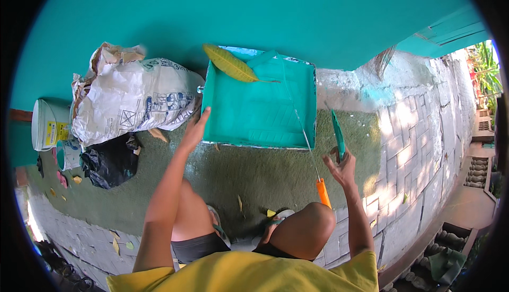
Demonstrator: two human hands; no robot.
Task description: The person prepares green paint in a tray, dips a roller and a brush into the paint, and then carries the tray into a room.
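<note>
A paint tray (233,117) filled with teal paint lies in front of me. At its left rim, my left hand (196,132) grips the edge. A paint roller rests across the tray, its orange handle (323,192) sticking out at the near right and its teal head (263,58) at the far side. A large yellow leaf (229,63) lies over the far left corner. To the right of the tray, my right hand (342,166) pinches a pointed, leaf-shaped thing coated in teal (338,132), which stands up from the fingers.
A crumpled white paper sack (140,98) stands left of the tray, with a white bucket (50,125) and a black plastic bag (111,160) near it. Behind runs a teal wall (254,11). Paving bricks (408,149) stretch to the right; dry leaves dot the ground.
</note>
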